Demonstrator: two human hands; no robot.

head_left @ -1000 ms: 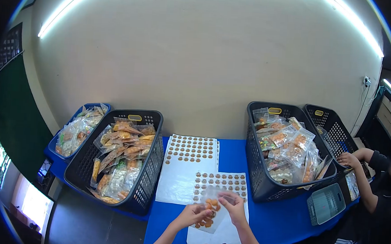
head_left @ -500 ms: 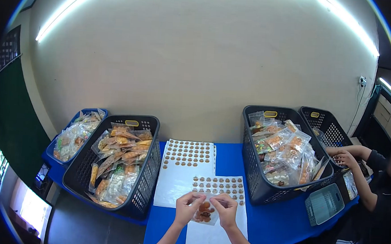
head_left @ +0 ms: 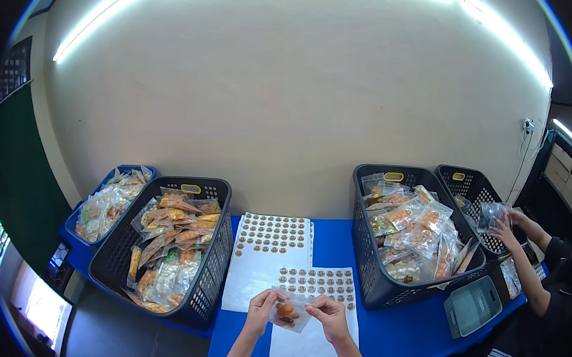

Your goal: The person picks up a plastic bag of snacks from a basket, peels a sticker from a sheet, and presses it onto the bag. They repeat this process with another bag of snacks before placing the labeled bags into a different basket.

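Note:
Between my hands, over the sticker sheets, is a small clear plastic bag [head_left: 295,322] with rounded orange-brown pieces inside and a darker brown spot low on it. My left hand [head_left: 261,310] pinches its upper left corner, and my right hand [head_left: 330,317] pinches the right side. Beneath them lies a white sheet of round brown stickers [head_left: 315,350], its rows along the upper part. Another stack of sticker sheets [head_left: 246,287] sits behind and to the left, partly covered by the nearer sheet.
On the left stand a dark basket [head_left: 211,265] of filled bags and a blue basket [head_left: 74,216]. To the right are another full dark basket [head_left: 375,275], a further dark basket [head_left: 488,187] and a grey-green tray [head_left: 472,306]. A co-worker's hands [head_left: 509,228] hold a clear bag.
My hands have spread slightly apart at the bag, which now hangs tilted and shows less of its contents. The co-worker's hands have lifted a clear bag by the far basket.

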